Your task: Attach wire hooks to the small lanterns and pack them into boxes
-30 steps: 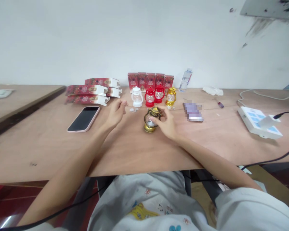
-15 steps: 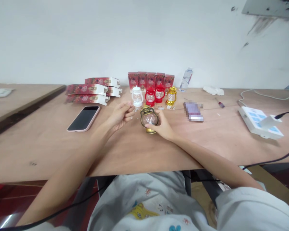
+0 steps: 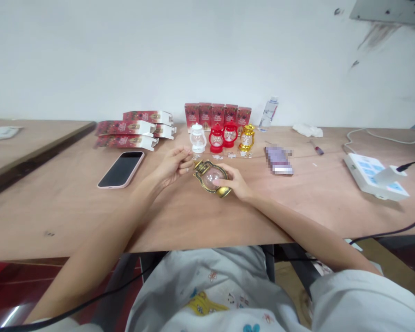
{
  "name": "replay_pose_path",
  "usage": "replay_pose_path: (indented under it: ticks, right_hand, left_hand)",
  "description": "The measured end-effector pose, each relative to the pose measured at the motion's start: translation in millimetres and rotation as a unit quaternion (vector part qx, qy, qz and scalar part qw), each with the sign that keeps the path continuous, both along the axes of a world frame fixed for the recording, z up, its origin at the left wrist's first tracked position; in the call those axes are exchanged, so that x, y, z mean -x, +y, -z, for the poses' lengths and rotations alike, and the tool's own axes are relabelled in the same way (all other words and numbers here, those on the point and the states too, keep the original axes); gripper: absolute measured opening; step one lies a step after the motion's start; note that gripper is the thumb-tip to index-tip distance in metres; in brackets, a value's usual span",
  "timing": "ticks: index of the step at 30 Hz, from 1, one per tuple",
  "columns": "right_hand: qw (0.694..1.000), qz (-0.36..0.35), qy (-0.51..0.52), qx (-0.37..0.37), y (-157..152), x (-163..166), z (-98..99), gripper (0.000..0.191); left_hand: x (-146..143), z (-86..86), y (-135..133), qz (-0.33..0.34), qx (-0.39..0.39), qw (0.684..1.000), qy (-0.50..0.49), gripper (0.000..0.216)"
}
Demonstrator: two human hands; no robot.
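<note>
My right hand [image 3: 235, 182] grips a bronze-coloured lantern [image 3: 212, 177] with a clear round globe. The lantern is tilted, its cap toward my left hand and its base toward the lower right. My left hand [image 3: 175, 167] is closed in a pinch just left of the cap; whatever its fingertips hold is too small to make out. Behind the hands stand a white lantern [image 3: 198, 138], two red lanterns [image 3: 216, 139] and a gold lantern [image 3: 246, 138]. Small clear and silvery pieces [image 3: 231, 155] lie in front of them.
Red boxes [image 3: 211, 114] stand in a row by the wall, and open red boxes [image 3: 126, 141] are stacked at left. A pink-cased phone [image 3: 121, 169], another phone [image 3: 278, 160], a bottle [image 3: 269, 114], a tissue [image 3: 307, 130], a screwdriver [image 3: 318, 150] and a power strip [image 3: 375, 176] also lie around.
The bronze lantern has gone from upright to tilted, its cap swinging left toward my left hand. My left hand has stayed nearly in place, still pinched.
</note>
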State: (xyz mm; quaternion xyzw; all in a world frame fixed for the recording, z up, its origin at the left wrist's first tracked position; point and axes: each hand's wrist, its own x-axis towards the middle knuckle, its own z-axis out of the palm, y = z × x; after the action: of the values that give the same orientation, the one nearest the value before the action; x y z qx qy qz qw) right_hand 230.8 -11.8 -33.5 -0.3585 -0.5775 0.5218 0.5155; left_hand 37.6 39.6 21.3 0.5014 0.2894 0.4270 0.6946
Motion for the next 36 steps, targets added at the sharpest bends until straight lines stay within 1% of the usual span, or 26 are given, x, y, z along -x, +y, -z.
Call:
replay_pose_path:
  ticks: [5,12,19,29,36]
  right_hand:
    - [1.0,-0.005,0.028,0.013,-2.4,-0.3,-4.5,0.043]
    - [0.999,-0.011,0.046,0.014,-2.4,-1.3,-4.7,0.042]
    - [0.999,-0.008,0.041,0.016,-2.2,-1.5,-3.9,0.042]
    - [0.998,-0.009,0.051,0.028,-3.4,-0.1,-3.8,0.042]
    - [0.999,-0.007,0.047,0.026,-2.5,-0.7,-3.1,0.041]
  left_hand:
    - [-0.9,0.5,-0.4,0.002,-0.012,1.0,0.001,0.032]
    - [2.1,4.1,2.6,0.0,-0.021,1.0,0.003,0.031]
    - [1.8,2.4,3.2,-0.006,-0.009,1.0,-0.009,0.033]
    - [2.3,4.5,4.9,-0.013,-0.016,1.0,-0.005,0.032]
    - [0.6,5.1,4.3,-0.003,-0.016,1.0,-0.019,0.032]
